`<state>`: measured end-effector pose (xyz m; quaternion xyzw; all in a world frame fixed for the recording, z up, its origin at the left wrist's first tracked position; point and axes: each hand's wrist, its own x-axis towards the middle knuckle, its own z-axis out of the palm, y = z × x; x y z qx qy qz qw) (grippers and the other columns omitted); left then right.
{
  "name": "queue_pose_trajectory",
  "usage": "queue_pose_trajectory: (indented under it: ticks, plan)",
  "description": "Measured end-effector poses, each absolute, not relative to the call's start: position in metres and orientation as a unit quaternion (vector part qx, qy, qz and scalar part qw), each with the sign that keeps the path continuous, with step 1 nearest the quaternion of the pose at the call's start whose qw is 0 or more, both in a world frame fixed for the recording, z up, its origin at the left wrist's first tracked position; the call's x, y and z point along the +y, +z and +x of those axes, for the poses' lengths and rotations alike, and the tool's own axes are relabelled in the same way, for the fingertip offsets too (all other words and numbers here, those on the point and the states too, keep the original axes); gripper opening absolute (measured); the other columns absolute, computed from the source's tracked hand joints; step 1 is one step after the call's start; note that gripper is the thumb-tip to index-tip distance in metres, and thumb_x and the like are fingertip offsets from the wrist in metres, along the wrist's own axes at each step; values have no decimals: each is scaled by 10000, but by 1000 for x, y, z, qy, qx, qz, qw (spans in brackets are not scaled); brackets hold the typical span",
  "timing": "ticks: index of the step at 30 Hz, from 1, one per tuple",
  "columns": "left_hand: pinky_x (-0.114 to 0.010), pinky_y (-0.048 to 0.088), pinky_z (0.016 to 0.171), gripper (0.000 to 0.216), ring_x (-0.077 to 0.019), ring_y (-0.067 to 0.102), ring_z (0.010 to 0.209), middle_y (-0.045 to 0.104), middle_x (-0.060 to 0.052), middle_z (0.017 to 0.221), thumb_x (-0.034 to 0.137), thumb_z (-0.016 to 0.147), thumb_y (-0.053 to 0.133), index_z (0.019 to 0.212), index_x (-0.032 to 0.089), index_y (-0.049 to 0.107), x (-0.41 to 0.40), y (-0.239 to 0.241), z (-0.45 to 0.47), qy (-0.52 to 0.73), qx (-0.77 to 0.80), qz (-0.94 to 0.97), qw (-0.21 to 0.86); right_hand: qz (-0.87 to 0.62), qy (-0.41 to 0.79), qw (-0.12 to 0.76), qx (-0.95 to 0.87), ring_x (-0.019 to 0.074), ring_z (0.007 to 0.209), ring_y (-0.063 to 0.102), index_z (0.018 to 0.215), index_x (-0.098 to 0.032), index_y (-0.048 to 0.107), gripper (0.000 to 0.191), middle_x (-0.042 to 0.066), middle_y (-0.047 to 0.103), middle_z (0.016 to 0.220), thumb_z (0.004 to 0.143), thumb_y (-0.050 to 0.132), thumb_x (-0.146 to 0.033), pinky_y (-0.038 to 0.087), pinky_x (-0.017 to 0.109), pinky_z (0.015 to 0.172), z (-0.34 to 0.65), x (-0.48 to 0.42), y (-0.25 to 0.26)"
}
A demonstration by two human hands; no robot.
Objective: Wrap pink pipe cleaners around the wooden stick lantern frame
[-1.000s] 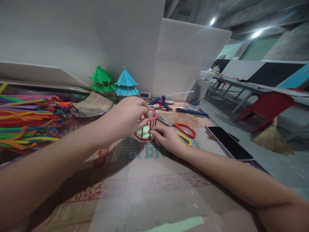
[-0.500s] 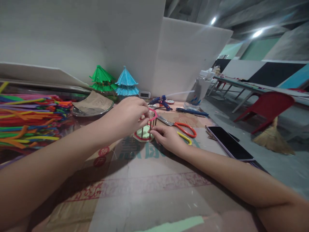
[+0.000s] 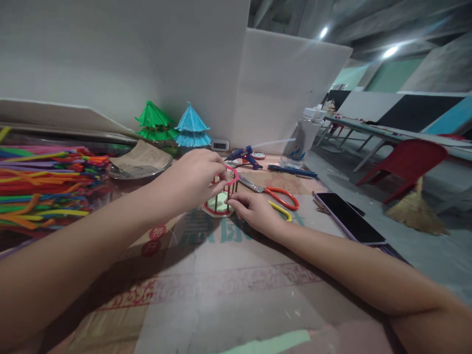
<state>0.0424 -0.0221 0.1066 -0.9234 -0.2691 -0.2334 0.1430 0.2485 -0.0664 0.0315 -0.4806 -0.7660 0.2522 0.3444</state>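
Note:
A small craft frame (image 3: 220, 201) stands on the cardboard-covered table (image 3: 228, 290): a pale green base edged in red, thin upright sticks, and a pink ring (image 3: 233, 173) on top. My left hand (image 3: 191, 178) pinches the pink ring from the left, fingers closed on it. My right hand (image 3: 254, 210) rests on the table at the frame's right side, its fingertips pressed against the base and one upright stick.
A pile of coloured pipe cleaners (image 3: 44, 182) lies at the left. Green (image 3: 155, 120) and blue (image 3: 191, 129) paper pagodas stand at the back. Scissors (image 3: 275, 194), a glue gun (image 3: 245, 156), a phone (image 3: 348, 216) and a water bottle (image 3: 302, 142) lie to the right. A red chair (image 3: 409, 162) stands beyond.

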Motion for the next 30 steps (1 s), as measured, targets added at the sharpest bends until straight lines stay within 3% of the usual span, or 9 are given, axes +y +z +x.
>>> queue_pose_trajectory:
  ticks: [12, 19, 30]
  plan:
    - [-379, 521, 832, 264, -249, 692, 910, 769, -101, 972, 318, 957, 577, 881, 199, 800, -20, 104, 42, -233, -267, -925, 138, -481, 254, 351, -762, 128, 607, 499, 830, -177, 731, 235, -36, 582, 606, 981, 592, -290, 392, 253, 651, 249, -67, 32]
    - [-402, 531, 940, 334, -265, 676, 1087, 751, -120, 1177, 258, 999, 499, 1131, 210, 802, -22, 118, 31, -252, -273, -924, 92, -490, 240, 378, -748, 137, 602, 519, 887, -173, 734, 265, -18, 604, 636, 988, 564, -350, 412, 261, 630, 254, -70, 32]
    - [-406, 541, 928, 303, -268, 688, 1058, 756, -118, 1117, 257, 972, 540, 1050, 211, 829, -27, 116, 37, -222, -271, -934, 64, -486, 229, 373, -756, 132, 613, 529, 870, -173, 718, 267, -14, 618, 658, 972, 560, -364, 394, 258, 601, 257, -70, 29]
